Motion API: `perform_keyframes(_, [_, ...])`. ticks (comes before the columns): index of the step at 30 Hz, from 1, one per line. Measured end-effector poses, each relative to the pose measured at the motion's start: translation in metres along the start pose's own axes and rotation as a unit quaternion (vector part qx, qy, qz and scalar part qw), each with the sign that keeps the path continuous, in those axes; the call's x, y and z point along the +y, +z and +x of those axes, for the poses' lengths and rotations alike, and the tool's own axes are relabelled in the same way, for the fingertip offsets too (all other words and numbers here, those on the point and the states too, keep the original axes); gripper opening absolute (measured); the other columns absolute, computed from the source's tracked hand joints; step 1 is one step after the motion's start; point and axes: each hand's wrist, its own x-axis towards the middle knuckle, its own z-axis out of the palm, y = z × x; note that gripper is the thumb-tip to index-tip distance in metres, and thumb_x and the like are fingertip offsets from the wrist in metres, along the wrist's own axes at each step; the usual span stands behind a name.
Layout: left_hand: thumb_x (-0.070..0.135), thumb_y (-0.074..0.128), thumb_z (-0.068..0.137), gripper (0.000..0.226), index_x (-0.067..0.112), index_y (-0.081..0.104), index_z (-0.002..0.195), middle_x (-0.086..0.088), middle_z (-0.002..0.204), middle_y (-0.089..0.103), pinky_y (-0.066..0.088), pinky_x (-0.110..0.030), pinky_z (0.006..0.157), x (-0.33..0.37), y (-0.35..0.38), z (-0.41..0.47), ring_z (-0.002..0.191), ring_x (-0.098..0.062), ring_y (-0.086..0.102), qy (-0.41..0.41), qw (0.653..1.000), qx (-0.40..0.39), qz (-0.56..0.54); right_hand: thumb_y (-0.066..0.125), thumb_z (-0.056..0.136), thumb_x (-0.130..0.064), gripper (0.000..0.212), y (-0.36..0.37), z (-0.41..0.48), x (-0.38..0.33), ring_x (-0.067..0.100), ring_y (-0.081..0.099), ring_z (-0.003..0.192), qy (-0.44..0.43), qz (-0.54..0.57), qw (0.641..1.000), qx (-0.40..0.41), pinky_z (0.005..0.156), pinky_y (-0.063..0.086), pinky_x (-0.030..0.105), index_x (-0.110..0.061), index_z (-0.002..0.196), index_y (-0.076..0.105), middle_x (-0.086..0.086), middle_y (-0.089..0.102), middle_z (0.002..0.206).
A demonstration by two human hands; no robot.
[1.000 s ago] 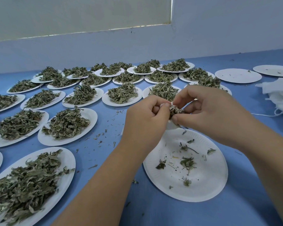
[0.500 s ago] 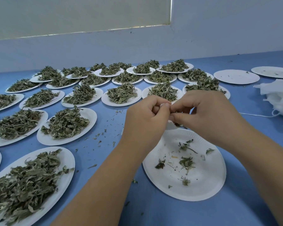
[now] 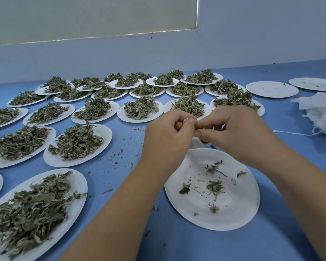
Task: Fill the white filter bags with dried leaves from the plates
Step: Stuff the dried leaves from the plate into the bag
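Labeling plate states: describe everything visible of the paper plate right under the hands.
The paper plate is white and round with a fluted rim, lying flat on the blue table. It is nearly emptied: only a few leaf scraps and crumbs lie on it. The left hand and right hand pinch a white filter bag above its far edge, hiding part of that edge.

White paper plates heaped with dried leaves (image 3: 104,137) crowded the left and far side of the blue tabletop (image 3: 271,242); only narrow lanes ran between them.
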Motion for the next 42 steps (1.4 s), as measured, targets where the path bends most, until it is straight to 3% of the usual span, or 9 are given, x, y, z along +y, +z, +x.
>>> perform_keyframes(5, [0.011,0.061,0.090,0.021,0.024,0.070,0.076,0.010,0.051,0.051,0.032,-0.009,0.045,0.000,0.000,0.000,0.045,-0.001,0.042,-0.006,1.000,0.002,-0.010,0.077,0.077,-0.018,0.015,0.002,0.000,0.001,-0.003,0.057,0.057,0.023,0.041,0.999,0.008,0.056,0.042,0.007,-0.033,0.080,0.075,-0.016,0.068,0.067])
perform_keyframes(10, [0.010,0.061,0.090,0.024,0.027,0.069,0.075,0.007,0.055,0.060,0.033,-0.008,0.045,0.000,0.001,0.001,0.046,0.000,0.044,-0.003,1.000,-0.002,-0.002,0.078,0.077,-0.017,0.012,0.011,-0.001,-0.001,-0.003,0.059,0.063,0.021,0.007,0.998,0.067,0.057,0.043,0.006,-0.026,0.076,0.071,-0.014,0.066,0.064])
perform_keyframes(19, [0.014,0.061,0.091,0.018,0.024,0.071,0.079,-0.004,0.065,0.061,0.036,-0.009,0.045,0.000,-0.005,0.003,0.049,0.001,0.046,-0.003,0.999,0.035,-0.014,0.070,0.080,-0.035,0.005,-0.007,0.000,-0.002,-0.005,0.053,0.060,-0.030,0.036,0.999,0.013,0.058,0.039,0.005,-0.039,0.084,0.070,-0.029,0.062,0.073])
perform_keyframes(24, [0.015,0.061,0.091,0.018,0.024,0.070,0.078,0.014,0.052,0.051,0.039,-0.017,0.044,0.001,-0.010,0.006,0.047,-0.001,0.043,-0.021,0.997,0.068,-0.034,0.078,0.069,-0.034,0.025,-0.011,0.002,0.003,-0.001,0.060,0.073,-0.022,0.019,0.998,-0.059,0.065,0.045,0.012,-0.038,0.091,0.065,-0.018,0.062,0.084])
perform_keyframes(31, [0.013,0.061,0.092,0.017,0.021,0.070,0.080,0.004,0.061,0.055,0.051,-0.020,0.046,0.003,-0.010,0.003,0.052,-0.005,0.051,-0.026,0.997,0.046,-0.049,0.076,0.080,-0.020,0.013,-0.006,0.005,0.008,-0.005,0.059,0.067,-0.033,0.014,0.999,-0.007,0.061,0.040,0.006,-0.033,0.078,0.073,-0.023,0.066,0.072])
perform_keyframes(35, [0.011,0.060,0.093,0.016,0.019,0.069,0.081,-0.002,0.066,0.055,0.040,-0.008,0.044,0.004,-0.008,0.002,0.048,0.000,0.046,-0.015,0.998,0.044,-0.040,0.077,0.078,-0.019,0.014,-0.005,0.006,0.008,-0.001,0.058,0.069,-0.040,0.028,0.999,-0.006,0.062,0.039,0.007,-0.033,0.078,0.074,-0.020,0.065,0.072])
perform_keyframes(38, [0.014,0.061,0.092,0.017,0.021,0.070,0.080,-0.004,0.066,0.059,0.048,-0.018,0.047,0.004,-0.008,0.002,0.052,-0.008,0.055,-0.010,0.999,0.039,-0.033,0.079,0.076,-0.017,0.017,-0.002,0.006,0.009,0.001,0.054,0.063,-0.042,0.051,0.998,0.013,0.059,0.038,0.009,-0.033,0.079,0.074,-0.016,0.061,0.067])
perform_keyframes(40, [0.014,0.062,0.092,0.015,0.019,0.071,0.082,0.001,0.062,0.060,0.052,-0.023,0.046,0.003,-0.008,0.002,0.054,-0.013,0.061,-0.016,0.998,0.035,-0.046,0.080,0.075,-0.016,0.021,0.002,0.006,0.009,0.001,0.049,0.057,-0.041,0.069,0.996,0.033,0.055,0.037,0.009,-0.034,0.080,0.073,-0.012,0.058,0.063])
perform_keyframes(42, [0.012,0.062,0.092,0.015,0.017,0.072,0.082,0.011,0.055,0.057,0.045,-0.013,0.043,0.005,-0.008,0.001,0.047,-0.003,0.056,-0.011,0.998,0.035,-0.056,0.080,0.074,-0.015,0.021,0.006,0.007,0.009,0.001,0.046,0.052,-0.024,0.103,0.993,0.045,0.052,0.037,0.009,-0.032,0.081,0.070,-0.012,0.056,0.059])
